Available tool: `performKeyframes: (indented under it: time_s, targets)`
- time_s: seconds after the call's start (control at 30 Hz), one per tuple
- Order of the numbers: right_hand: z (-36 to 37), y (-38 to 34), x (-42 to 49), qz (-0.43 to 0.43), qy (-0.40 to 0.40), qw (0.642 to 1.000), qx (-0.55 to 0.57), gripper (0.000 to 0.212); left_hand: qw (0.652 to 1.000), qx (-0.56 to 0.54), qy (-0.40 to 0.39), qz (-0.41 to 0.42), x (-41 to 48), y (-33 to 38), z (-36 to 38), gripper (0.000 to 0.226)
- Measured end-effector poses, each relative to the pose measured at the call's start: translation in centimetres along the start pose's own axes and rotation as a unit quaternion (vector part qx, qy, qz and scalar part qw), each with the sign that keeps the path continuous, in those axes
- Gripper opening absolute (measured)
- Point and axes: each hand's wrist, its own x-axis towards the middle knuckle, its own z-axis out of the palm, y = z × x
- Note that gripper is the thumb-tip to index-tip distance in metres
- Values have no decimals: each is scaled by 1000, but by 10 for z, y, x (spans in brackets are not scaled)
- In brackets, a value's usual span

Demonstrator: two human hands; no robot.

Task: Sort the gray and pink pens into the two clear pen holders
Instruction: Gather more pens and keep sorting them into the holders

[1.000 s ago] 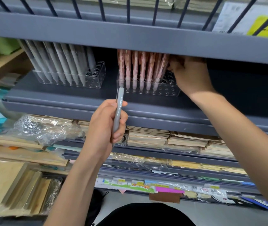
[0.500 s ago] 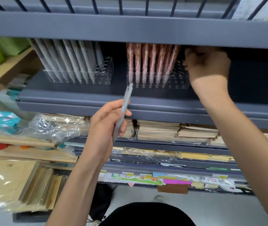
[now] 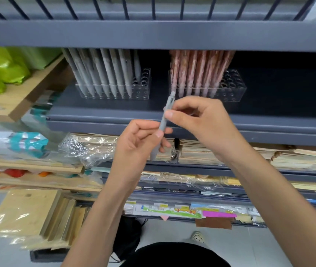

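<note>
Both hands meet on one gray pen (image 3: 162,125) in front of the dark shelf. My left hand (image 3: 137,145) pinches its lower half, and my right hand (image 3: 201,120) pinches its upper half with thumb and forefinger. The pen stands nearly upright, its top near the pink holder's front. On the shelf behind, the left clear pen holder (image 3: 143,87) carries several gray pens (image 3: 105,74), with free holes at its right end. The right clear pen holder (image 3: 234,87) carries several pink pens (image 3: 197,72), and its right side has free holes too.
A gray shelf beam (image 3: 153,33) overhangs both holders closely. Below the shelf lie stacks of paper goods (image 3: 201,151) and crinkled plastic wrap (image 3: 84,145). Wooden boards (image 3: 28,212) and green packages (image 3: 1,68) sit to the left. The floor shows at the bottom.
My right hand has left the pink holder and come down to grip the gray pen's upper half. The left hand has kept the pen and tilted it slightly.
</note>
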Motion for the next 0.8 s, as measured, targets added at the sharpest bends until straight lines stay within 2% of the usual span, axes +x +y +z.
performKeyframes:
  time_s: [0.07,0.13,0.2,0.3,0.37,0.4,0.47,0.57,0.63,0.8]
  targets:
    - [6,-5,5,5,29,998,50,7,994,93,18,49,0,5,-13,11]
    - [10,-12,12,-1,73,993,94,4,963,228,73,122,5,13,-35,11]
    - [14,-21,21,-27,137,984,110,4,895,391,98,190,17,17,-63,13]
    - [24,-26,38,-48,245,967,52,8,777,593,58,204,37,2,-102,38]
    - [32,-23,52,-30,267,963,-22,28,723,650,67,224,41,-16,-115,46]
    - [37,-22,58,-25,263,963,-46,36,709,655,82,249,41,-25,-118,46]
    - [48,-19,69,-22,242,967,-82,45,700,637,120,299,45,-38,-120,44]
    - [58,-19,79,-4,207,972,-110,41,688,618,161,346,54,-47,-120,41]
    - [61,-21,87,0,194,970,-146,43,680,617,167,360,57,-51,-122,41]
    - [68,-31,108,-35,187,956,-221,34,672,611,172,382,61,-57,-126,41]
